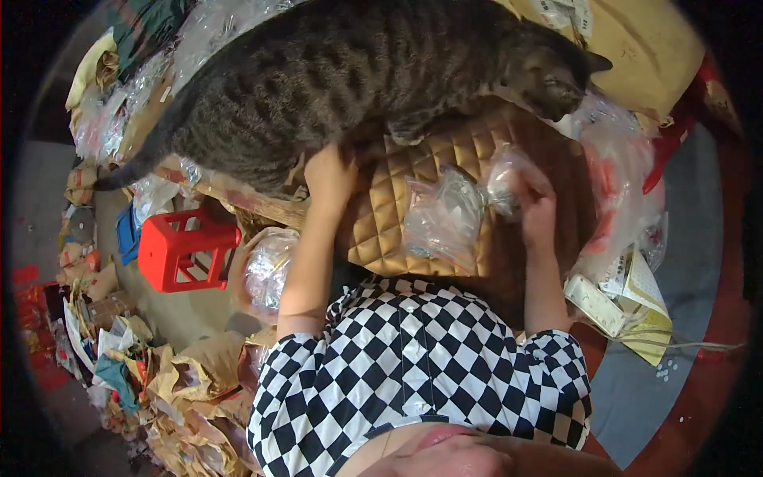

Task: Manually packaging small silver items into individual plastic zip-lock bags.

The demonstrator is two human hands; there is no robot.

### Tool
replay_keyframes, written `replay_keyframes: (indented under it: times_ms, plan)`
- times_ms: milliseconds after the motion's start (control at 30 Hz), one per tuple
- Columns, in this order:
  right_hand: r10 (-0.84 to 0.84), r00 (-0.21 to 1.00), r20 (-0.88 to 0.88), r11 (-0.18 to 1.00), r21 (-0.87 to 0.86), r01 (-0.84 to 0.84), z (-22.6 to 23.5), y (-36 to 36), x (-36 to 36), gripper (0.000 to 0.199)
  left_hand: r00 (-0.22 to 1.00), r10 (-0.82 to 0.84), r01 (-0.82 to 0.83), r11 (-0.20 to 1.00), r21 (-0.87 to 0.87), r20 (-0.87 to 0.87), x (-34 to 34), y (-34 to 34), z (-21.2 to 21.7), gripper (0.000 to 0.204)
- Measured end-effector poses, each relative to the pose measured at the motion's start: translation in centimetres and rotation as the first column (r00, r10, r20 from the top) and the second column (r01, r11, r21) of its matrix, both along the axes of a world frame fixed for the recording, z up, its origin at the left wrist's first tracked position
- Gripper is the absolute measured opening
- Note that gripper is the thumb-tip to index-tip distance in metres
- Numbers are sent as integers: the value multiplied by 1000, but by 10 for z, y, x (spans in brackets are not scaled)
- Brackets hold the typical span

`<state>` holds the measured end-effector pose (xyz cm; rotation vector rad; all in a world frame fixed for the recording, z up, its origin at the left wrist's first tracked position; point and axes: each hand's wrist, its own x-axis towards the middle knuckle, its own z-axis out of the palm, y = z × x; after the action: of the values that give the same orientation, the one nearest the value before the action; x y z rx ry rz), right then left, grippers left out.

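A grey-brown tabby cat stands across a golden quilted cushion, head toward the right. My left hand reaches up against the cat's belly, its fingers hidden in the fur. My right hand grips the twisted end of a clear plastic bag that lies on the cushion. Close to that hand sits a second small clear bag, just under the cat's head. My checkered black-and-white top fills the lower middle.
A red plastic stool stands at the left, with a blue object beside it. Crumpled brown paper is heaped at lower left. More clear bags and printed paper slips lie at the right. Another filled clear bag sits by my left forearm.
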<state>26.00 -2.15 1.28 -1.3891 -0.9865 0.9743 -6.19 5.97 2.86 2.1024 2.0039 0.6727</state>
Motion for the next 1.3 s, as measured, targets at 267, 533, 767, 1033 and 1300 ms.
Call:
replay_keyframes:
  times_ms: [267, 533, 767, 1033, 1300]
  plan:
    - [-60, 815, -576, 994, -105, -2, -15, -1, -5, 37, 913, 9, 29, 996, 85, -407, -83, 74, -115, 46]
    - [340, 39, -940, 902, 313, -298, -60, -1, 20, 40, 980, -56, 83, 988, 134, -193, -52, 62, -66, 30]
    - [300, -28, -953, 881, 289, -375, -40, 2, 9, 36, 997, -52, 58, 993, 107, -62, -89, 62, -83, 28]
    - [34, 702, -711, 996, -36, -85, 8, 3, -15, 40, 994, -103, 98, 989, -115, -41, -51, 29, -21, 29]
    - [96, 648, -756, 990, 5, -140, -5, 5, -15, 36, 732, -504, 416, 863, 285, 458, 67, -42, 27, 23]
